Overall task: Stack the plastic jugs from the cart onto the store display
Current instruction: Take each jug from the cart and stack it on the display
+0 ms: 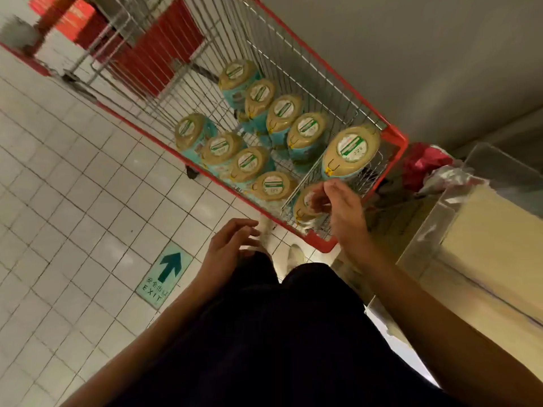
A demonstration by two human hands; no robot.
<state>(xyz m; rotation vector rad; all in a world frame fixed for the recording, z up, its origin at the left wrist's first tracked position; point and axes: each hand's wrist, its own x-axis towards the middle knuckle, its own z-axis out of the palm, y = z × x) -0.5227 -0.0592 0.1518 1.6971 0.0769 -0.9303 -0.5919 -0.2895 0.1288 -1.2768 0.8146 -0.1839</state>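
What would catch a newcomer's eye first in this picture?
A red-rimmed wire cart, upper middle, holds two rows of tan-topped teal jugs. The right hand reaches over the nearest jug; whether it grips is unclear. The left hand hovers open, left of it. A green EXIT arrow marks the floor tiles, lower left.

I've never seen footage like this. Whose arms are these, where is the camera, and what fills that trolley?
No machine here: a person wears a camera on the head, looking down, so you see their own arms. The red wire cart holds about ten plastic jugs, seen from above by their tan lids. The right hand reaches over the nearest jug; blur hides whether it grips yet. The left hand hangs open, holding nothing, above the tiled floor, near a green exit arrow.
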